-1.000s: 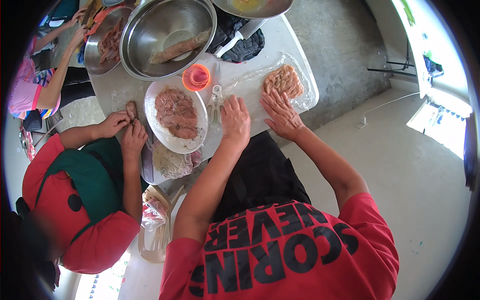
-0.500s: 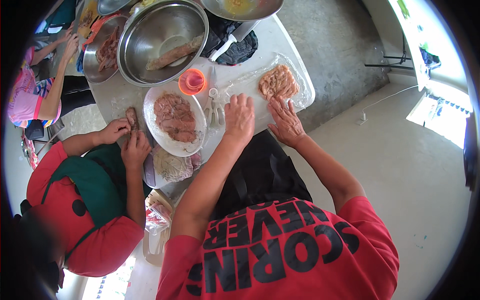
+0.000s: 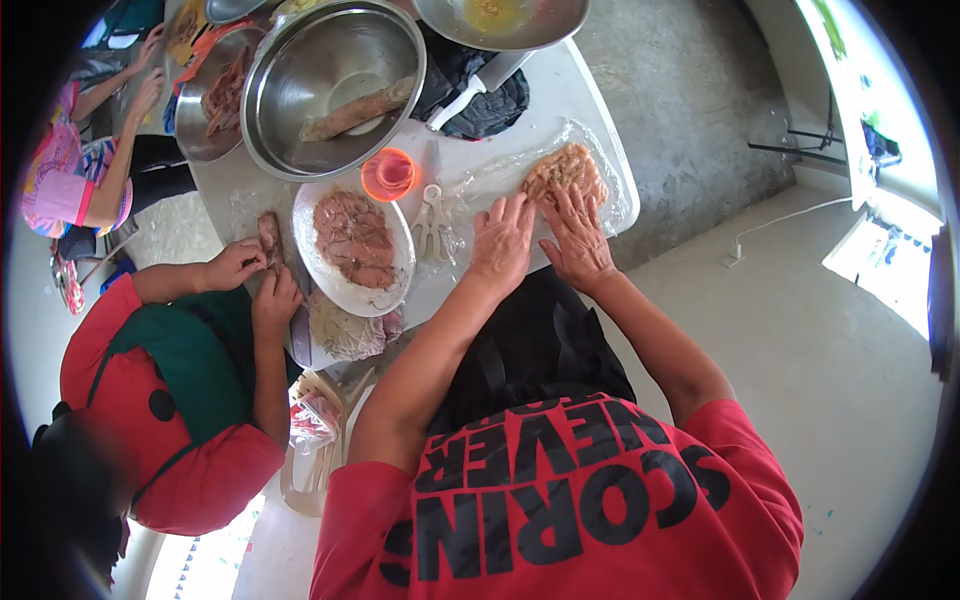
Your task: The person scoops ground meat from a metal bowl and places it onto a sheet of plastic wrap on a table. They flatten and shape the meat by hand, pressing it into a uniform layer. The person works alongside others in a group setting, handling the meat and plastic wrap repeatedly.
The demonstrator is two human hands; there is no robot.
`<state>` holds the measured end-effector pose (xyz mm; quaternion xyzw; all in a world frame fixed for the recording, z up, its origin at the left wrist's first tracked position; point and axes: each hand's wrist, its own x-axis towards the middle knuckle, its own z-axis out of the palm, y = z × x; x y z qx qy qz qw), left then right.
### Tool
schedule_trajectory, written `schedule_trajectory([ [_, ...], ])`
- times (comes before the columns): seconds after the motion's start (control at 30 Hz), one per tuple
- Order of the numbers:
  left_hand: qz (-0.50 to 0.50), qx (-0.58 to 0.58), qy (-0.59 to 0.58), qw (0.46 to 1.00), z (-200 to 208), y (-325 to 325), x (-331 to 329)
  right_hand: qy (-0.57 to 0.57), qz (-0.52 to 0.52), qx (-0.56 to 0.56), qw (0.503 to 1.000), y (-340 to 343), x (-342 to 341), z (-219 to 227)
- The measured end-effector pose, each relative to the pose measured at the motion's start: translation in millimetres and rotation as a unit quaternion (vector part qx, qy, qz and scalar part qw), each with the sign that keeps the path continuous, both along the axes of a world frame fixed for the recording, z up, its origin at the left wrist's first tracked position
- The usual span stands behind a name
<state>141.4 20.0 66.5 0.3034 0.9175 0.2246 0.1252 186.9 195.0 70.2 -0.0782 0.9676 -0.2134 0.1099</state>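
**Kid:** Both hands look flat and open. Are they holding anything?

**Helper:** No, nothing is gripped. The left hand (image 3: 500, 240) lies palm down on the clear plastic sheet (image 3: 480, 180), fingers spread. The right hand (image 3: 575, 235) lies flat too, just beside the left one, and its fingertips touch the near edge of the flat pink meat patty (image 3: 565, 170).

**Kid:** Where is the patty?

**Helper:** It lies on the plastic sheet, near the right end of the white table (image 3: 580, 90), close to the table's edge. I cannot tell if plastic also covers the top of it.

**Kid:** What is next to the left hand?

**Helper:** A small white tool with loop handles (image 3: 432, 220) lies just left of it. Past that sits a white oval plate (image 3: 345, 290) with flat pieces of pink meat on it. A little orange cup (image 3: 388, 173) stands above the plate.

**Kid:** And the big shiny thing?

**Helper:** That is a big metal bowl (image 3: 290, 90) with a long brown piece inside. A second metal bowl (image 3: 500, 20) with yellow stuff sits at the far end of the table.

**Kid:** Who is on the left?

**Helper:** Another person in a red and green top (image 3: 150, 390). Their hands (image 3: 255, 280) touch a small piece of meat (image 3: 268, 235) beside the plate.
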Motion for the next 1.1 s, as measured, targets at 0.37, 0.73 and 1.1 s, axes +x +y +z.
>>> schedule_trajectory([
  [0.37, 0.157, 0.103, -0.006, 0.982, 18, -41, 32, 0.096, 0.054, -0.100, 0.989, -39, -9, 0],
  [0.73, 0.249, 0.110, -0.059, 0.960, 11, -124, 81, 0.052, 0.167, -0.133, 0.976, -125, 15, -21],
  [1.1, 0.041, 0.163, 0.057, 0.984, 7, -113, 5, 0.171, -0.012, -0.213, 0.962, -138, 30, 23],
])
